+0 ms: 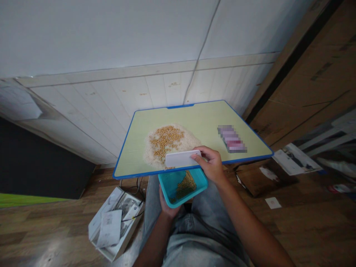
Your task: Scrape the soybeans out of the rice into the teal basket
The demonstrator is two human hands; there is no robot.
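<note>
My right hand point(210, 163) grips a flat white scraper-like card point(180, 158) by its right end, fingers closed on it. The card stands on edge at the front of a pile of soybeans point(167, 137) mixed with white rice point(191, 140). A few beans lie between the card and the table's near edge. Just below that edge, my left hand point(169, 207) holds a teal plastic basket point(200, 186) from underneath, its fingers mostly hidden. Inside the tilted basket are more soybeans point(190, 182).
The small pale-green table point(205, 115) has a blue rim. A blurred-out pinkish object point(232, 139) lies on its right side. On the floor are an open white box point(119, 237) with papers at left and a brown bag point(258, 180) at right. Large cardboard boxes point(300, 81) stand at right.
</note>
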